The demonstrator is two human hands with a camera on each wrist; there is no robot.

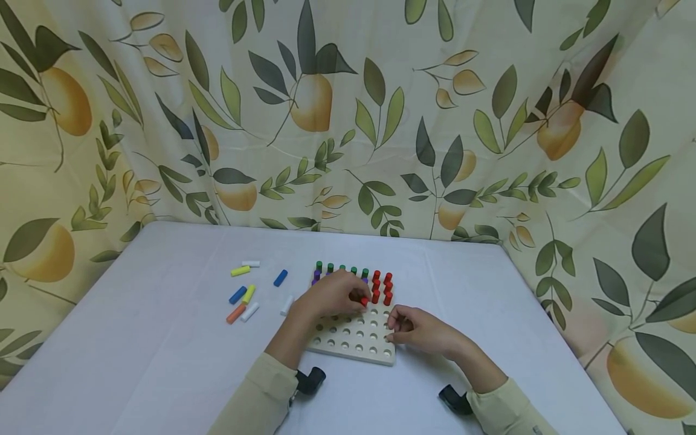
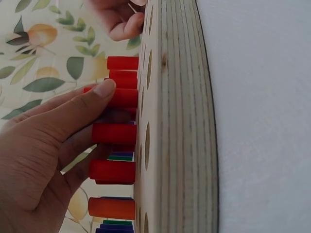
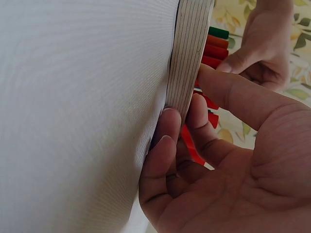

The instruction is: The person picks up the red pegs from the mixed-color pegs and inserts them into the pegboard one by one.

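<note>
A wooden pegboard (image 1: 352, 348) with rows of round holes lies on the table. Between thumb and fingers, my left hand (image 1: 335, 294) pinches a red peg (image 2: 125, 98), which stands against the board's face in the left wrist view. My right hand (image 1: 423, 330) grips the board's right edge; in the right wrist view its fingertips (image 3: 170, 119) lie along the layered side and the thumb reaches the top face. Red pegs (image 1: 388, 288) fill part of the right columns, with green pegs (image 1: 319, 266) along the far row. My left hand hides the pegs beneath it.
Left of the board lie loose pegs: blue (image 1: 237, 295), yellow (image 1: 248, 294), orange (image 1: 236, 313) and white (image 1: 250, 312). A single blue peg (image 1: 280, 278) and a white peg (image 1: 287, 305) are closer to the board. A patterned curtain (image 1: 337, 151) hangs behind the white table (image 1: 163, 362).
</note>
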